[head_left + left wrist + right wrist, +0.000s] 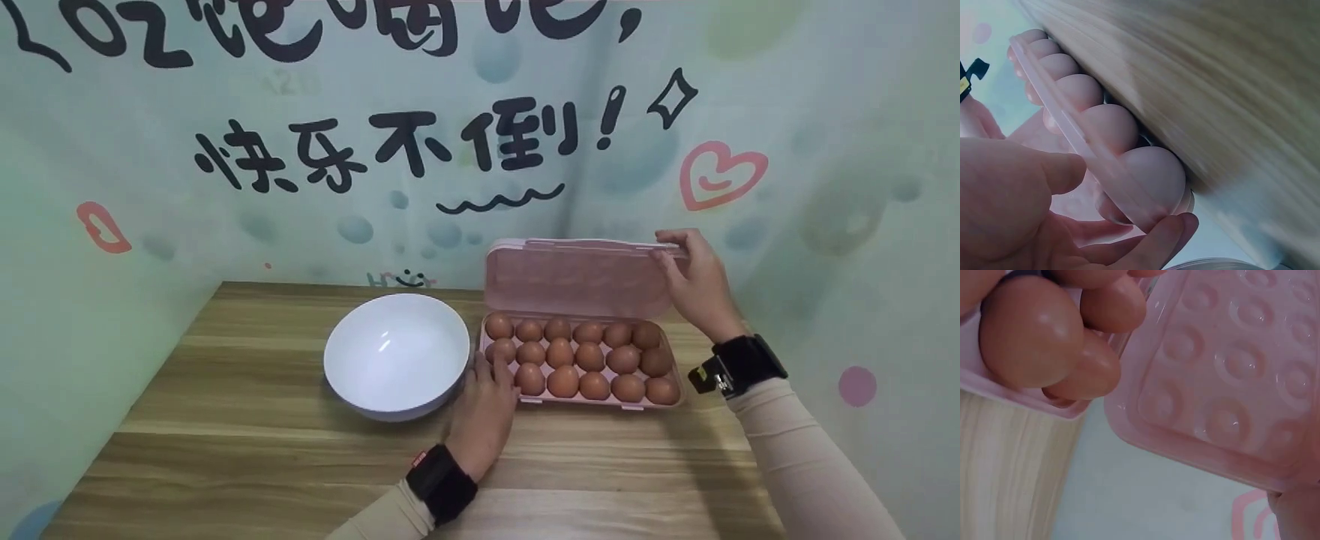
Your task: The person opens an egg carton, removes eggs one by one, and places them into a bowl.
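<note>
A pink plastic egg carton [577,404] lies on the table with its dimpled lid [577,279] raised at the back. Brown eggs [559,352] fill its rows; the left hand covers the near left corner in the head view. My left hand [484,416] grips that corner, with the thumb on the front edge and fingertips around the end in the left wrist view. At the lid's right end, my right hand [697,281] pinches the upper edge between thumb and fingers. The right wrist view shows the lid's inner side [1185,422] standing up beside the eggs.
A white bowl [397,352] stands just left of the carton, close beside the left hand, with nothing inside. The wood-grain table [247,420] ends at a printed backdrop [337,202] right behind the lid. Each wrist wears a black strap.
</note>
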Demonstrator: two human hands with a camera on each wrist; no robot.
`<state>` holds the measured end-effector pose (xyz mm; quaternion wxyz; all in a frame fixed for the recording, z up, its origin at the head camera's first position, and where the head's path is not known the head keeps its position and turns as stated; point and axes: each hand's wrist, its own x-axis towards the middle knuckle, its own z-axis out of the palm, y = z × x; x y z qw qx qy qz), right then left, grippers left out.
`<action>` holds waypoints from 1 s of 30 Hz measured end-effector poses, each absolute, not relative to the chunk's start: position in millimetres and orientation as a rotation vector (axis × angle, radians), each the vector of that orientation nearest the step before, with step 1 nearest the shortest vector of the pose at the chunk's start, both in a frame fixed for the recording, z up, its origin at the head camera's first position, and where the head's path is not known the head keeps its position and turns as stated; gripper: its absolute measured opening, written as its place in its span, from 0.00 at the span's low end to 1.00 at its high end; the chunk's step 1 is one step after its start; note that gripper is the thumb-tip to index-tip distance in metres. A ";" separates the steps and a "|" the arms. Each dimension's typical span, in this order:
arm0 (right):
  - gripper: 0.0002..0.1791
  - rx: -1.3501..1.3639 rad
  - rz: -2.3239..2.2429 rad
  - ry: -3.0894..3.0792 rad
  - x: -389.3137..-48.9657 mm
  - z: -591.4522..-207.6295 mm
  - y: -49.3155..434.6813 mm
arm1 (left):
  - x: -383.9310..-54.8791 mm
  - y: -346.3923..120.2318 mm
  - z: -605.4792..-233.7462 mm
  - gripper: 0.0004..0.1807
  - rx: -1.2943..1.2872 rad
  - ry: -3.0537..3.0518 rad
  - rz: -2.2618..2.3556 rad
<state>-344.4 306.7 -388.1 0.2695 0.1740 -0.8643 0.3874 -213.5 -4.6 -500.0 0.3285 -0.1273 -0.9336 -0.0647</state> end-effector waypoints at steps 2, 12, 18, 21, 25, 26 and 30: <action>0.15 0.429 1.061 -2.301 -348.4 -389.0 306.8 | -213.5 -5.0 -499.4 0.33 -0.339 -2.441 -0.168; 0.18 0.165 1.106 -2.243 -362.3 -387.7 297.6 | -213.6 -7.1 -502.6 0.32 -0.349 -2.454 -0.127; 0.17 0.136 1.086 -2.256 -365.2 -384.1 299.0 | -208.9 -7.9 -495.7 0.33 -0.360 -2.457 -0.073; 0.16 0.124 1.089 -2.260 -366.4 -385.1 300.0 | -208.2 -8.2 -494.8 0.33 -0.365 -2.468 -0.073; 0.18 0.131 1.089 -2.285 -368.5 -388.1 301.5 | -207.2 -8.3 -493.7 0.32 -0.363 -2.484 -0.097; 0.18 0.136 1.095 -2.297 -369.1 -388.9 301.9 | -207.2 -8.3 -493.7 0.32 -0.363 -2.486 -0.107; 0.22 0.168 1.144 -2.358 -371.2 -391.1 302.8 | -205.7 -8.2 -491.5 0.31 -0.359 -2.494 -0.103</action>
